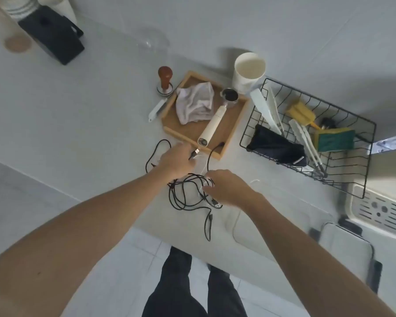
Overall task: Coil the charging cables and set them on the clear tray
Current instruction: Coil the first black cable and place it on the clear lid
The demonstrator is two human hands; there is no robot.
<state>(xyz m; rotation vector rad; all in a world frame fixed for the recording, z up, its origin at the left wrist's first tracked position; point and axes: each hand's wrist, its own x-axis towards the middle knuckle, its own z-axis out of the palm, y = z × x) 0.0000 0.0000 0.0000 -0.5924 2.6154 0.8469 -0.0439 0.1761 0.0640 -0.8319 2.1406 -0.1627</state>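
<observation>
Black cables (188, 193) tangled at frame centre between both hands. Left hand (175, 162) pinches USB plug (196, 152). Right hand (226, 187) curls over loops; grip unclear.

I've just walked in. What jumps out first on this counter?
Two bare hands, left and right, meet over a tangle of thin black charging cables at the counter's near edge. Just beyond lies a shallow wooden tray holding a crumpled grey cloth; a black wire basket sits to its right.
</observation>
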